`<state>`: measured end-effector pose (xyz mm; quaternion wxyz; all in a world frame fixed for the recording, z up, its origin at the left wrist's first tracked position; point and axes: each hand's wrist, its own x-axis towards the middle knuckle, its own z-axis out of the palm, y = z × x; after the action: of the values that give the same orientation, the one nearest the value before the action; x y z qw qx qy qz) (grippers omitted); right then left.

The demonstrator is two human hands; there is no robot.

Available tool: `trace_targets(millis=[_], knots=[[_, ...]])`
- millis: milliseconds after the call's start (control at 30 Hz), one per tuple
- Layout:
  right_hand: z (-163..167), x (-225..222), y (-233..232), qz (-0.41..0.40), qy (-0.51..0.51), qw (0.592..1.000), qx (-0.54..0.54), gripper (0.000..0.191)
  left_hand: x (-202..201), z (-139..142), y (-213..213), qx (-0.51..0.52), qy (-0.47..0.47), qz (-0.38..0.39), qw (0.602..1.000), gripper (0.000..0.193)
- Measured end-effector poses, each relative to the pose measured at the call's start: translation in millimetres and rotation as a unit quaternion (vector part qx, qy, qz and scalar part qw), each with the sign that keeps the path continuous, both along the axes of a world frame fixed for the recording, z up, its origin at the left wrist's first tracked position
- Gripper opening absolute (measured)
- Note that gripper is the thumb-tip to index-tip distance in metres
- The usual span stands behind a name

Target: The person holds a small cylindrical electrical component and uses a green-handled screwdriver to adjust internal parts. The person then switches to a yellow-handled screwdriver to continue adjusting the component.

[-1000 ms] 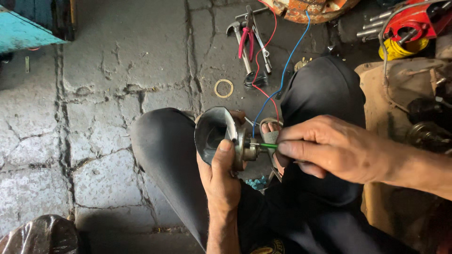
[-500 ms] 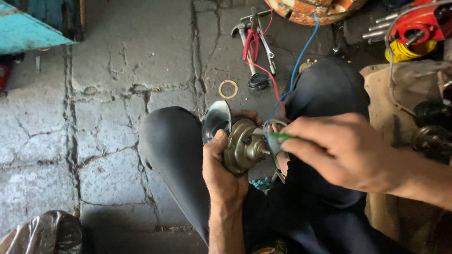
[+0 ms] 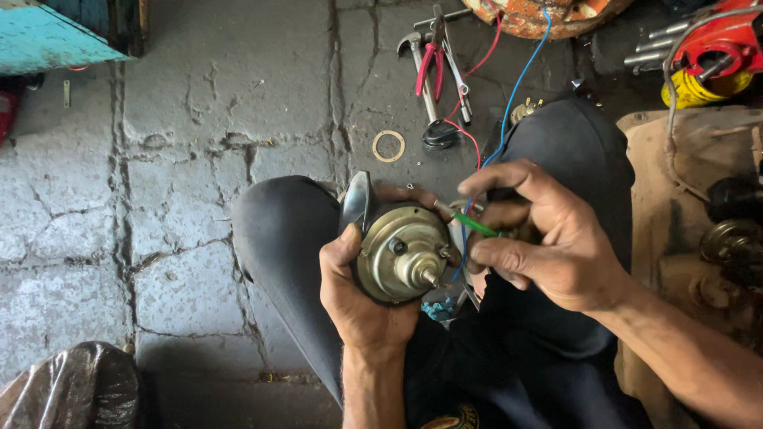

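Note:
My left hand grips a round metal gauge housing over my lap, its brass-coloured back and centre stud turned up toward me. A chrome rim shows at its far edge. My right hand pinches a thin green wire at the housing's right side. A red wire and a blue wire run from there up to the far floor. A small blue connector hangs under the housing.
Cracked stone floor lies to the left. Red-handled pliers and a wrench lie ahead, with a small ring washer and a black cap. A red machine with yellow cable and dark metal parts stand at right.
My left hand has turned the housing so its back faces up, and it sits lower over my lap. My right hand stays on the green wire at its side.

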<state>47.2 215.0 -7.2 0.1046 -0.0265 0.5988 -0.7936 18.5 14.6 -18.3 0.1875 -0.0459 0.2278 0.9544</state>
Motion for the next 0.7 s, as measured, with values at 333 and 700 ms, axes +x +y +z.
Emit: trace_targets(millis=[333, 700], knots=[[-4, -9, -7, 0.026, -0.082, 0.996, -0.011, 0.047, 0, -3, -1, 0.017, -0.001, -0.007, 1.0, 0.056], [10, -14, -13, 0.057, -0.14, 0.988, 0.028, 0.044, 2, 6, -5, 0.016, -0.004, 0.004, 1.0, 0.052]])
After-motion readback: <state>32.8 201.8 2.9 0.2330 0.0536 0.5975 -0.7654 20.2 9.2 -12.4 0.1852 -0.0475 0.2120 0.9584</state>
